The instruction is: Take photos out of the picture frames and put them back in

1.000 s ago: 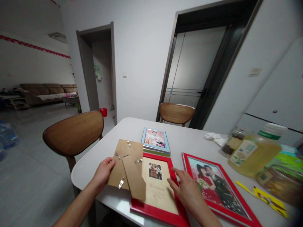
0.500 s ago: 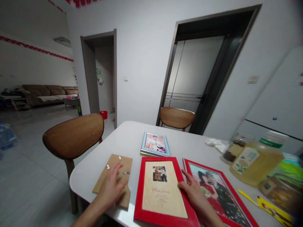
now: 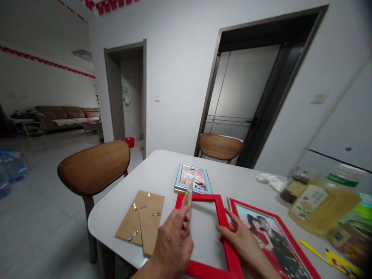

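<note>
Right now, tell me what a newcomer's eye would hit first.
Probably the bright red frame on the table, open in the middle, its right side in the right hand. Next, the left hand over its left side, gripping a thin sheet. Then the second red frame to the right, holding a picture.

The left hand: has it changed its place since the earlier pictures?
Yes. Judged against the table, the left hand moved right, from the backing board to the red frame.

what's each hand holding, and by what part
Left hand: a thin edge-on sheet, by its lower part. Right hand: the open red frame, by its right side.
</note>
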Tool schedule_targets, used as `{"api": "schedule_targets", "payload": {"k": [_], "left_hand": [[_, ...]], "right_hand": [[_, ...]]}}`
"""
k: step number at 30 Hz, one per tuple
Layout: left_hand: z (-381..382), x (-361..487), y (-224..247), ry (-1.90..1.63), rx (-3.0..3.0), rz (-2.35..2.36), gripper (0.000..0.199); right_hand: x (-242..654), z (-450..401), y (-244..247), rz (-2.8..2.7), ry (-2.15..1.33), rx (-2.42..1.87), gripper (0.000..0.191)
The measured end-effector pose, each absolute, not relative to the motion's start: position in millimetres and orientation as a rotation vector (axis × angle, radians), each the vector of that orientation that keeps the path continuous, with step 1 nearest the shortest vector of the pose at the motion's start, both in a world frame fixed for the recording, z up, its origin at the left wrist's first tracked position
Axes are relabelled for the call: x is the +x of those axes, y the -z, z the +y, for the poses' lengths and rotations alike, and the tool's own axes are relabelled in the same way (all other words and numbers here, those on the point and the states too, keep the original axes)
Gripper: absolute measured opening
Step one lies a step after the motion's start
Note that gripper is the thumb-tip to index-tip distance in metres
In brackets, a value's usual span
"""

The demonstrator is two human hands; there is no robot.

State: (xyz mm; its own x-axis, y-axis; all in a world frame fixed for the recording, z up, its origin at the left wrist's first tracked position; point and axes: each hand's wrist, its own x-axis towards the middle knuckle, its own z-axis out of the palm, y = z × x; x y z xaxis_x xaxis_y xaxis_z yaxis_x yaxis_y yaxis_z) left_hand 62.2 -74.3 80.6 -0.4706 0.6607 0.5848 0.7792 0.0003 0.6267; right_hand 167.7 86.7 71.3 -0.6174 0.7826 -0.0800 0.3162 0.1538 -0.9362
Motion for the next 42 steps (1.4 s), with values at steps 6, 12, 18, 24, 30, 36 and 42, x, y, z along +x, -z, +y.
{"api": "schedule_targets", "payload": {"k": [6, 12, 18, 24, 30, 36, 42], "left_hand": [[-113.2, 14.8, -55.4, 1.676, -0.972, -2.482, 0.045], [-133.8, 1.5, -29.7, 1.463, -0.996, -2.713, 0.038], [-139.6, -3.7, -36.4, 0.969, -1.107, -2.814, 0.035], [-135.5, 13.1, -41.2, 0.853, -1.468, -2.599, 0.05], [-121.8, 25.7, -30.0, 0.758, -1.776, -2.515, 0.068], [-113.0, 15.6, -29.4, 1.277, -1.637, -2.223, 0.058], [-95.8, 36.1, -60.2, 2.699, -0.682, -2.045, 0.036]], "right_hand": [[168.9, 104.5, -37.8, -2.593, -0.559, -1.177, 0.056], [167.5, 99.1, -27.6, -2.737, -0.335, -1.125, 0.048], [166.1, 97.4, -31.6, -2.666, -0.279, -1.02, 0.042], [131.0, 67.3, -41.1, -2.306, -1.072, -0.851, 0.053], [87.0, 32.5, -40.8, -1.805, -1.96, -0.739, 0.044], [87.3, 10.8, -79.2, -1.54, -2.136, -0.511, 0.041], [105.8, 15.3, -67.9, -1.478, -2.076, -0.765, 0.051]]}}
